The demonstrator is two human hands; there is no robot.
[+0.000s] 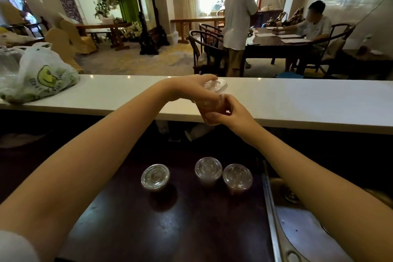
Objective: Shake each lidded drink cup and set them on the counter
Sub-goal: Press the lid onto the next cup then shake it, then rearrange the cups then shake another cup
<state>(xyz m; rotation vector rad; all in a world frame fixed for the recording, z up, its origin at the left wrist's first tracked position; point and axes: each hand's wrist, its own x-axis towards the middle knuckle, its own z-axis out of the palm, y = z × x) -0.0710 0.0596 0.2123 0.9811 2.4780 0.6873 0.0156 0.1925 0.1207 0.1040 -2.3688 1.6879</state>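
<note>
The held cup point(209, 106) hangs in the air over the near edge of the white upper table point(297, 102), about midway along it and touching no surface. The left hand point(191, 89) has its grip closed over the lid point(215, 86) from above, and the right hand point(229, 112) has its grip closed around the lower wall and base. That is a sound hold for shaking. Pressure on the lid should stay firm so it cannot pop, the strokes should be short and straight up and down, and the cup should be upright before it goes down well inside the near edge. Three lidded cups point(155, 176) wait on the dark lower table point(170, 229), near its far edge, two of them just beside each other. The drink looks brownish, but fingers cover most of the wall, so its level cannot be read, nor whether the lid is fully seated. The space under the upper table is in shadow. A plastic bag point(42, 74) sits at that table's left end, and a sink point(308, 229) is cut off at the lower right.
</note>
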